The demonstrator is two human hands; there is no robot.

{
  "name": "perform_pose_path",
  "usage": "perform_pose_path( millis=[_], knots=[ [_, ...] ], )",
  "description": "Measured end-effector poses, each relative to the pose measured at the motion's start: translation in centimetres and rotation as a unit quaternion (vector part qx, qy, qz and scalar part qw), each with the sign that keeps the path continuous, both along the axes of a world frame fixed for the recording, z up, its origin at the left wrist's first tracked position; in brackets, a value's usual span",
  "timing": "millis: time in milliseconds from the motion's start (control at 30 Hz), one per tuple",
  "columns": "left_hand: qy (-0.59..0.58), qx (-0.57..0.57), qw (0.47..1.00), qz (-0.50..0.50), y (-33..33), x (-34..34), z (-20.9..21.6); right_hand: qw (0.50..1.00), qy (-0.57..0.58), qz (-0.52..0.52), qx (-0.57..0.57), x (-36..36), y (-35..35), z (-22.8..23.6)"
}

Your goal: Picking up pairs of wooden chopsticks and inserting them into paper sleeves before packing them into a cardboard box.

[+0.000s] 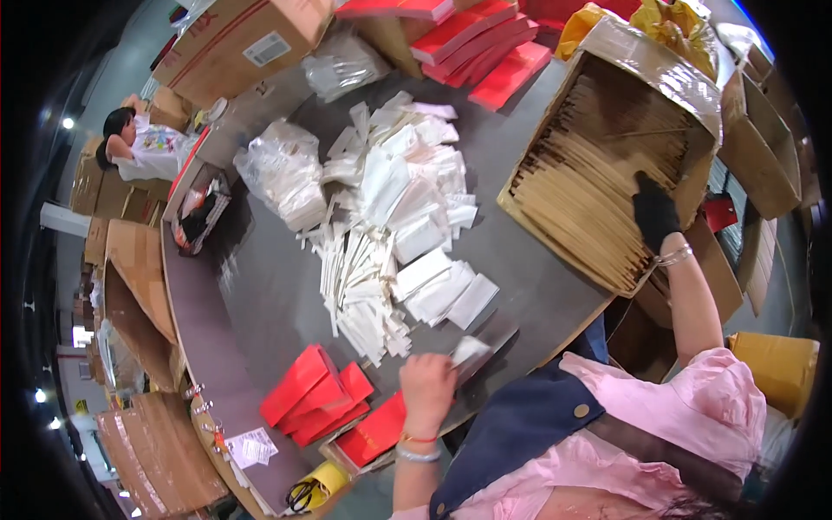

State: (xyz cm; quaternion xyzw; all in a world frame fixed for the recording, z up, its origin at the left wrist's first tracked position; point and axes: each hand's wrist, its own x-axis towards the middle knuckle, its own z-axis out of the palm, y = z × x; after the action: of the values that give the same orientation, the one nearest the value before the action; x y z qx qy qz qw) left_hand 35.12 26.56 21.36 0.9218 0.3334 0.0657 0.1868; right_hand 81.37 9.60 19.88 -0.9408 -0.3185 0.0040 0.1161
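Note:
My left hand (427, 387), bare, with a red cord and a bracelet at the wrist, is closed near the table's front edge. A small white packet (471, 350) sticks out from its fingers, with a see-through strip beside it smeared by motion. Below this hand lies a red packet (378, 431). My right hand (656, 212), in a black glove, reaches into a cardboard box (555, 234) full of thin brown sticks (598, 165). Its fingers lie over the sticks, one of them stretched out. I see no stick lifted in it.
Loose white packets (403, 186) and narrow white strips (351, 273) cover mid-table, beside a clear plastic bag (286, 173). Red packets lie front left (316, 394) and at the back (477, 43). A yellow tape roll (325, 485) sits near the front edge. Another person (143, 143) is at far left.

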Motion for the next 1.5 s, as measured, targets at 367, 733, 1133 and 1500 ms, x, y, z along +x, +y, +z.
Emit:
perform_pose_path(
  millis=[367, 733, 1133, 1500],
  knots=[
    [-0.031, -0.009, 0.995, 0.098, -2.3, -3.6, 1.1, 0.850, 0.123, 0.507, 0.076, -17.6, 6.0, -0.6],
    [-0.012, 0.011, 0.996, 0.089, -3.0, -2.8, -1.0, 0.858, 0.240, 0.438, 0.117, -20.0, 8.5, -4.8],
    [0.100, -0.040, 0.993, -0.039, -0.5, -1.4, 2.9, 0.822, 0.093, 0.561, 0.035, -25.3, 10.2, -0.3],
    [0.014, 0.032, 0.960, 0.278, -1.1, -6.4, -0.5, 0.874, 0.066, 0.482, 0.016, -23.4, 9.0, 2.8]
  ],
)
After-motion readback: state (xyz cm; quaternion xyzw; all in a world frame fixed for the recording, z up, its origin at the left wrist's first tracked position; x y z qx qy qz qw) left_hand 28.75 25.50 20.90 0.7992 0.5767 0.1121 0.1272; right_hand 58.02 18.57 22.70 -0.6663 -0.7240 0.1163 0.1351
